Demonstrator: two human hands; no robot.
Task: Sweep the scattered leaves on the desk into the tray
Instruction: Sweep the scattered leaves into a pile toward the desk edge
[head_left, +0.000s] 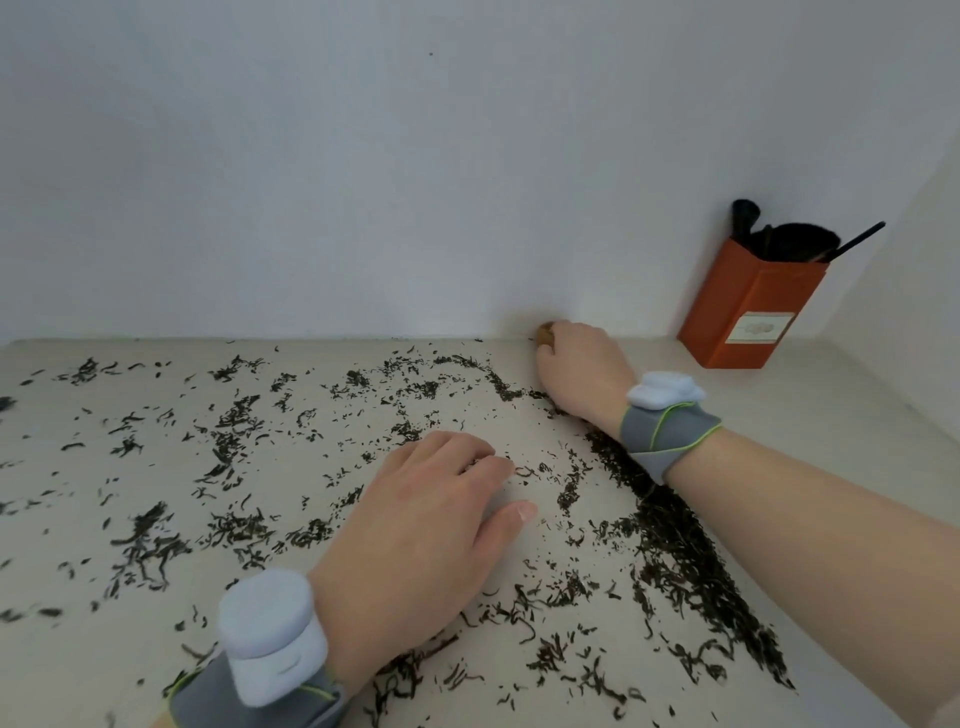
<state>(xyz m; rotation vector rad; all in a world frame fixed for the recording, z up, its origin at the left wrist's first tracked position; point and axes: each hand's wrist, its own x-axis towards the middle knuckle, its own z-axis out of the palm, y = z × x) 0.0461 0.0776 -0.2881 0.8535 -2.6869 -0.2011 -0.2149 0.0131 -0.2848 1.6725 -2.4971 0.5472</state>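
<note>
Dark dried leaves (234, 525) lie scattered over most of the pale desk (779, 415). A denser band of leaves (685, 561) runs diagonally under my right forearm. My right hand (582, 369) is far back by the wall, fingers curled round a brown wooden handle (545, 332); the rest of that tool is hidden by the hand. My left hand (431, 525) rests palm down on the desk in the middle, fingers loosely bent, holding nothing. No tray is in view.
An orange box (748, 312) holding black brushes (784, 241) stands in the back right corner against the white wall (415, 182). Both wrists carry grey straps with white modules.
</note>
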